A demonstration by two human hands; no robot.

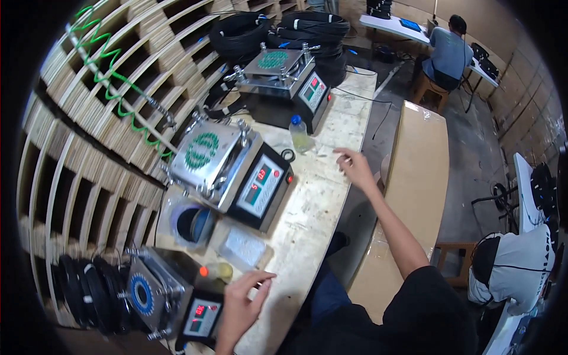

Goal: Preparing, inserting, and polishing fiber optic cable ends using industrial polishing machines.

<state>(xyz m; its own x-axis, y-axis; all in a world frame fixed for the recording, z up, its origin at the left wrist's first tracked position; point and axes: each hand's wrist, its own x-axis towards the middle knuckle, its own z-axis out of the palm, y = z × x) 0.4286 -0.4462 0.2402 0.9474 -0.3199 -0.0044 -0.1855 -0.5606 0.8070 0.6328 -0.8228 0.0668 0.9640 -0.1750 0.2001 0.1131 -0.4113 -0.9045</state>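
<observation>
My left hand (244, 302) hovers over the near part of the wooden bench, thumb and forefinger apart, with nothing visible in it. Close by it are a small bottle with an orange cap (220, 272) and a bench machine (168, 296) with a blue ring of parts on its top plate. My right hand (357, 170) is reached forward at the bench's right edge, fingers loosely bent and apart, holding nothing I can see. The nearest thing to it is a blue-capped bottle (299, 135) of yellowish liquid. A middle machine (231, 168) carries a green ring of parts and lit red digits.
Another machine (287, 83) stands at the far end. A clear plastic box (242, 247) and a round tub (194, 225) sit on the bench (307, 207). Wooden shelving, a coiled green hose (124, 112) and black cable coils (310, 26) line the left. A long cardboard box (414, 171) and two people are right.
</observation>
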